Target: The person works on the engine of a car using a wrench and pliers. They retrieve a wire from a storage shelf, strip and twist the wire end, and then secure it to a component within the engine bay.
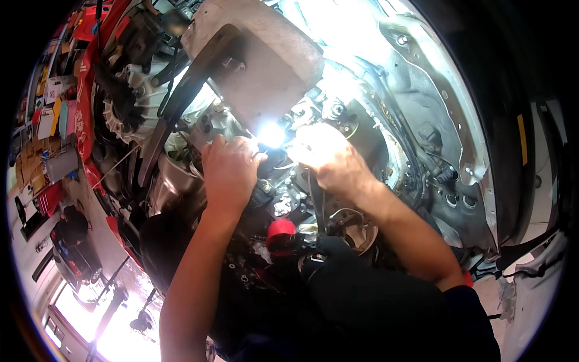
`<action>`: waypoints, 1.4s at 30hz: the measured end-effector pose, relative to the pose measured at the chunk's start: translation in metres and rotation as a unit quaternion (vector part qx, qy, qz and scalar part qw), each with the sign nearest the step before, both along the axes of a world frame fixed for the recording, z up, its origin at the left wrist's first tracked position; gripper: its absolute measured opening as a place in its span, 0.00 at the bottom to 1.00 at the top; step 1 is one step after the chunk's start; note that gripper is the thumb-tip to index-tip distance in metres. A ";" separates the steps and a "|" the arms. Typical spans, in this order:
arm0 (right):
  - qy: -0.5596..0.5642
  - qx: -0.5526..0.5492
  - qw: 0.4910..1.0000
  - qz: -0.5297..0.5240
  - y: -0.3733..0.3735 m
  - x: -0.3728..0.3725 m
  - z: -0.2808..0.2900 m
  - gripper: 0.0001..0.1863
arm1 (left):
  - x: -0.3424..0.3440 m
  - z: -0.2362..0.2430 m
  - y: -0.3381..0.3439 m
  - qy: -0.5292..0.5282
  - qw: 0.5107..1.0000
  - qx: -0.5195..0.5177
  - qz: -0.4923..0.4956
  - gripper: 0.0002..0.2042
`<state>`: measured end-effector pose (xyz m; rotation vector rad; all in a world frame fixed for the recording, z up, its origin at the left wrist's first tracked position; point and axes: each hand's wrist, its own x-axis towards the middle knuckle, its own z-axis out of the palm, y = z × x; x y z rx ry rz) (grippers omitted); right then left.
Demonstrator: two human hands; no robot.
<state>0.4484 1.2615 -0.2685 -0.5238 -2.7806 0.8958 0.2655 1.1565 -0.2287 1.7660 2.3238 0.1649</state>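
Both of my hands reach down into a car's engine bay, close to a glaring work light (271,135). My left hand (230,172) is just left of the light, its fingers curled over metal parts and its thumb pointing at the glare; what lies under the fingers is hidden. On the light's other side, my right hand (329,158) has its fingers drawn together in a pinch, partly washed out by brightness. What it grips, if anything, cannot be made out. Below and between the hands sits a red round part (281,237), among dark hoses and metal fittings.
A broad grey metal cover (259,66) with a dark curved bar (187,90) rises beyond my hands. The car's inner side panel (452,120) stands at right, a red cloth (88,114) hangs along the left edge. Another car (78,247) is at far left.
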 end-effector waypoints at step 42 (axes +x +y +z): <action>0.067 -0.156 0.984 0.044 0.011 -0.025 -0.023 0.30 | 0.041 0.001 -0.010 0.068 0.994 -0.083 -0.029 0.06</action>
